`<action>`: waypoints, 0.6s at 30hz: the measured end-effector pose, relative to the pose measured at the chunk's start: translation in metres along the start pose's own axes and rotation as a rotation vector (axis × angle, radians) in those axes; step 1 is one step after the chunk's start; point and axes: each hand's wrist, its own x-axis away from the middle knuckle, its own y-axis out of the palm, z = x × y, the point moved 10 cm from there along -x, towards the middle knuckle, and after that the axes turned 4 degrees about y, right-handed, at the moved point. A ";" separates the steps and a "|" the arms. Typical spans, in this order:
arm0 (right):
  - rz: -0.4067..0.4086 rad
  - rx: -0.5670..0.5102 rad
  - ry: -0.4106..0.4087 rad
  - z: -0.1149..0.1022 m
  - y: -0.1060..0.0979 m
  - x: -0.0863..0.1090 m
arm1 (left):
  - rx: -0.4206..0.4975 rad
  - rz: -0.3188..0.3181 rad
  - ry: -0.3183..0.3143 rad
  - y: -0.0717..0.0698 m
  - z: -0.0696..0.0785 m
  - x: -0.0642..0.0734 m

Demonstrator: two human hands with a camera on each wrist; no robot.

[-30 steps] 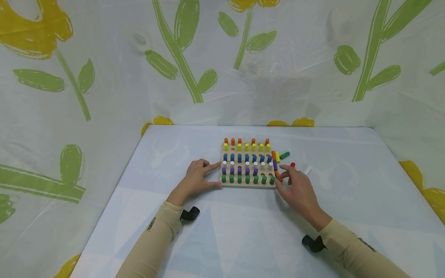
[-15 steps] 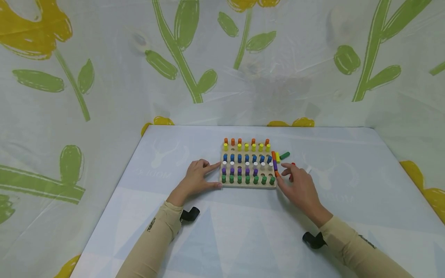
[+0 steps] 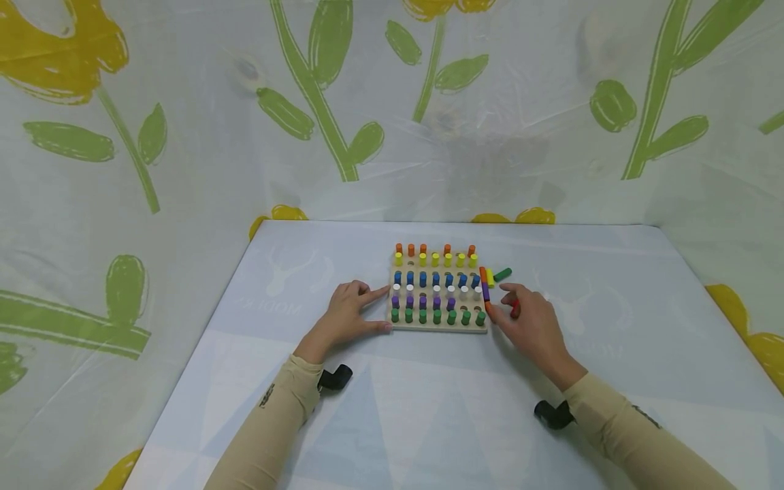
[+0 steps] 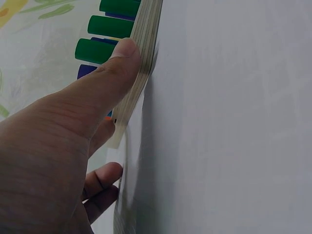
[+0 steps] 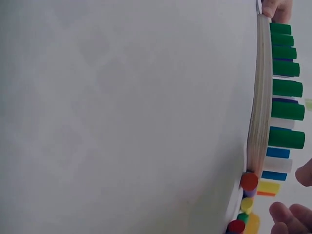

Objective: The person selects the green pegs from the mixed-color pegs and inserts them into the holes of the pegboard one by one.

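A wooden pegboard [image 3: 437, 331] lies on the table with upright pegs in rows of orange, yellow, blue, white, purple and green; some holes are bare. My left hand [image 3: 346, 313] rests at its left end, the thumb [image 4: 126, 58] against the near edge and the index finger on the left side. Just right of the board, my right hand [image 3: 534, 330] hovers, thumb and fingers apart, with nothing visible between them in the right wrist view. A red peg [image 3: 516, 309] lies partly hidden behind its fingers. Orange [image 3: 482, 273], purple [image 3: 486, 292], yellow [image 3: 489, 278] and green pegs [image 3: 503, 274] lie alongside.
A pale table [image 3: 392, 415] with faint blue triangles surrounds the board. Curtains [image 3: 520, 150] printed with leaves and yellow flowers stand behind and at both sides. Black wrist cameras [image 3: 554, 414] sit under both forearms.
My right hand has drawn slightly to the right, off the loose orange peg beside the board. The white loose peg is now hidden behind it. My left hand has stayed put.
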 end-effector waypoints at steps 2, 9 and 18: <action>-0.007 0.002 0.004 0.001 0.000 -0.001 | -0.003 0.001 0.001 0.000 0.000 0.000; -0.021 0.012 0.017 0.004 -0.001 -0.006 | -0.007 0.006 0.003 0.001 0.000 0.000; 0.006 0.021 0.000 0.007 -0.002 -0.013 | -0.009 0.002 0.005 0.001 -0.001 -0.001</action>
